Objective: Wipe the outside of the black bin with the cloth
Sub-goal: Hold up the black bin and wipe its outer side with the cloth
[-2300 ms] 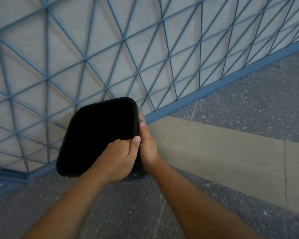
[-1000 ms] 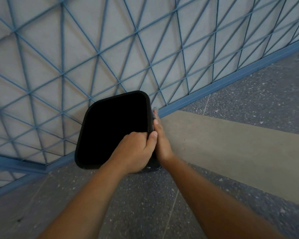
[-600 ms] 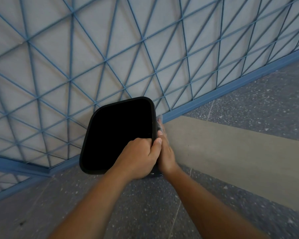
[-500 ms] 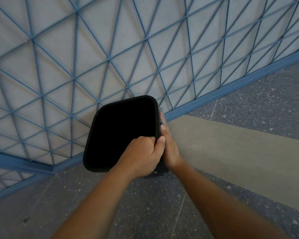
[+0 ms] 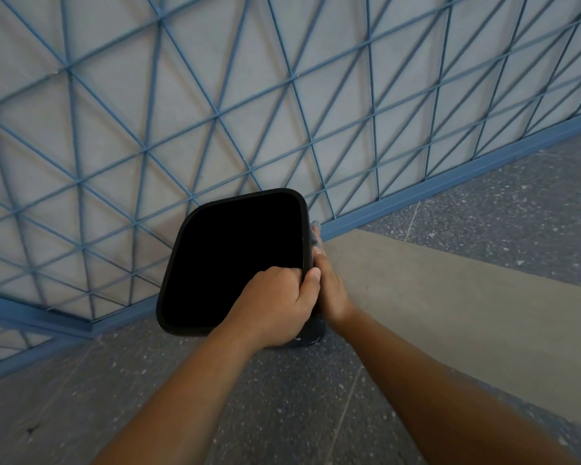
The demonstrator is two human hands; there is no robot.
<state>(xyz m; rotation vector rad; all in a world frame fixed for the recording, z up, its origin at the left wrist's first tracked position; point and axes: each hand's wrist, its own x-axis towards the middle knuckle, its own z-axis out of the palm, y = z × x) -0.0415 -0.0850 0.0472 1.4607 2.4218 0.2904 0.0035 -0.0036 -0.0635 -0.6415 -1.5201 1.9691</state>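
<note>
The black bin point(image 5: 182, 260) stands on the floor against the wall, and I look down into its dark opening. My left hand point(image 5: 275, 307) grips the rim at its near right corner, thumb outside and fingers curled over the edge. My right hand point(image 5: 331, 290) lies along the bin's right outer side, fingers stretched forward and pressing the grey cloth point(image 5: 315, 234) against it. Only a small bit of cloth shows past the fingertips; the rest is hidden under the hand.
A pale wall with a blue lattice frame point(image 5: 215, 112) rises right behind the bin, with a blue rail point(image 5: 450, 182) along its foot. The floor is speckled grey point(image 5: 282, 397) with a tan strip point(image 5: 450, 297) to the right.
My right hand with the cloth has shifted only slightly along the bin's right side. My left hand has kept its grip on the rim. The view drifted a little.
</note>
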